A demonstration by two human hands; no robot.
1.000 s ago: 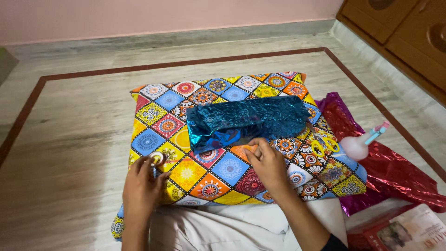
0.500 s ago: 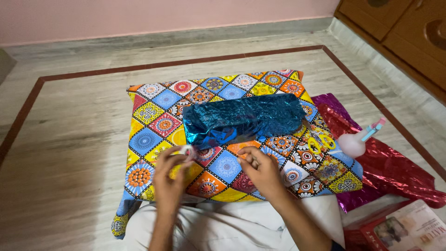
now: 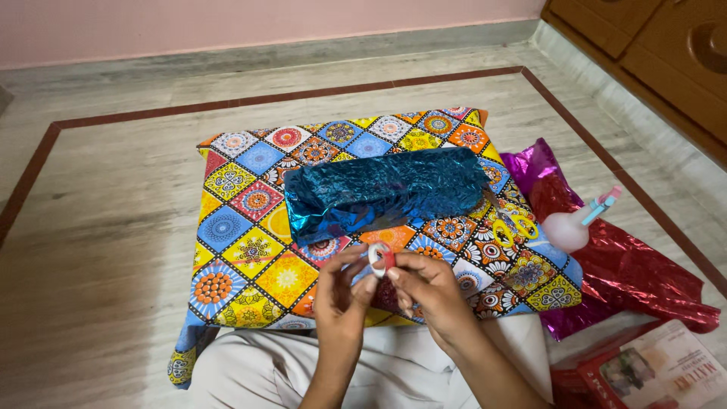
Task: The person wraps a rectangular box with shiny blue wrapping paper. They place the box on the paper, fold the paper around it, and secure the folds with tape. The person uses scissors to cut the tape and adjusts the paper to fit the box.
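Head view, landmark: the patterned cushion (image 3: 250,250) lies across the person's lap on the marble floor (image 3: 98,227); every place below is taken from it.
Tape roll: a small roll of tape (image 3: 380,259) with a red rim is held up over the cushion's near edge, in front of the parcel.
Left hand: the left hand (image 3: 339,297) pinches the roll's left side between thumb and fingertips, fingers pressed onto it.
Right hand: the right hand (image 3: 428,291) has thumb and forefinger closed at the roll's right edge, seemingly picking at the tape end; the end itself is too small to make out.
Parcel: a blue foil-wrapped parcel (image 3: 386,189) lies along the cushion's middle, its left end flap loose and crumpled.
Beside the cushion: yellow-handled scissors (image 3: 515,226) rest on its right part; a pale bottle (image 3: 569,229) and red foil sheet (image 3: 644,276) lie off its right edge.
Step in hand: likely freeing a strip of tape.
Next move calls for: a steady pull from the roll and a clean tear or cut.
Change from earlier: a second ago the left hand was at the cushion's left near edge with the roll while the right pressed the parcel's near edge; both now meet at the roll.
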